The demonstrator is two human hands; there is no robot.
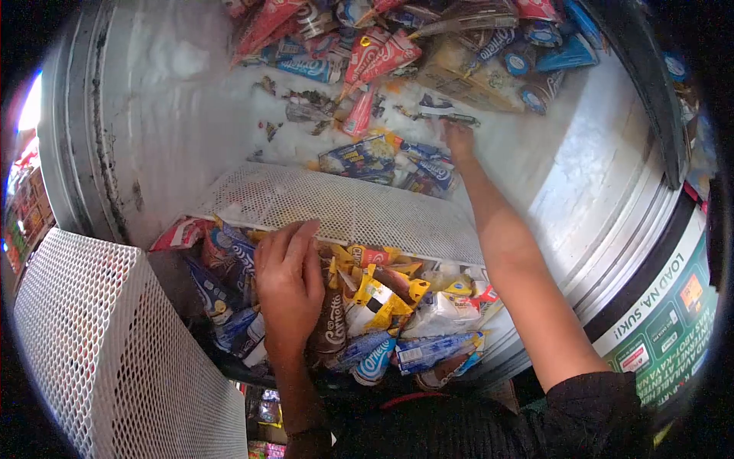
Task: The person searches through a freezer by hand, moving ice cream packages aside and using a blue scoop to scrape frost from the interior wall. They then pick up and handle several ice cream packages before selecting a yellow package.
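My right hand (459, 140) reaches down to the frosty freezer floor. Its fingers are closed at a dark, crumpled wrapper (463, 120), though the fingertips are partly hidden. Blue ice cream cone packs (432, 164) lie just to the left of that hand, and a red Cornetto cone (380, 57) is farther back. My left hand (289, 271) lies over the near wire basket (344, 205), at its rim, with fingers extended and the thumb apart. Beside it in the basket are a brown Cornetto cone (334, 321), yellow-wrapped ice creams (378, 300) and blue cones (375, 359).
More cones and a tan box (466, 76) are heaped at the back of the freezer. Wrapper scraps (310, 107) are scattered on the frost. Another white mesh basket (76, 329) stands outside at left. The freezer's right rim (634, 245) borders a green printed panel (665, 321).
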